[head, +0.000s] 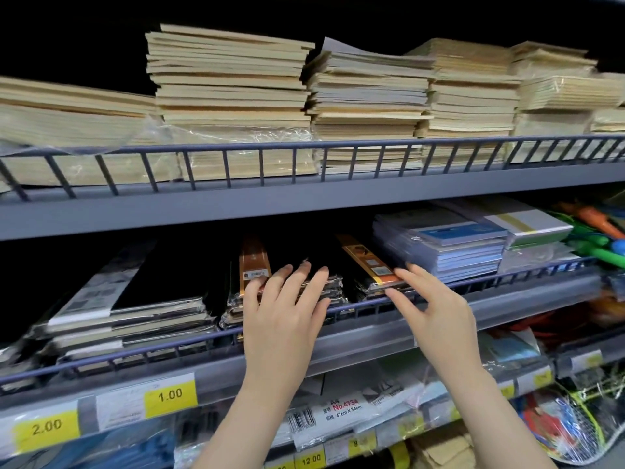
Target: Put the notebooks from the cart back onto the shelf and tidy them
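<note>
Head view: left hand and right hand, fingers spread and gripping nothing, press black notebook stacks; uneven pressure risks toppling slippery wrapped covers.

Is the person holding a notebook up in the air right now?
No, both the left hand and right hand rest open on wrapped black notebooks lying on the middle shelf.

Both forearms extend forward and upward from the lower edge of the view, bare to the wrist. The left hand is palm-down, back facing the camera, fingers spread and extended. The right hand is likewise open, fingers slightly curled and angled leftward, thumb splayed. The hands are apart, holding nothing.
</note>
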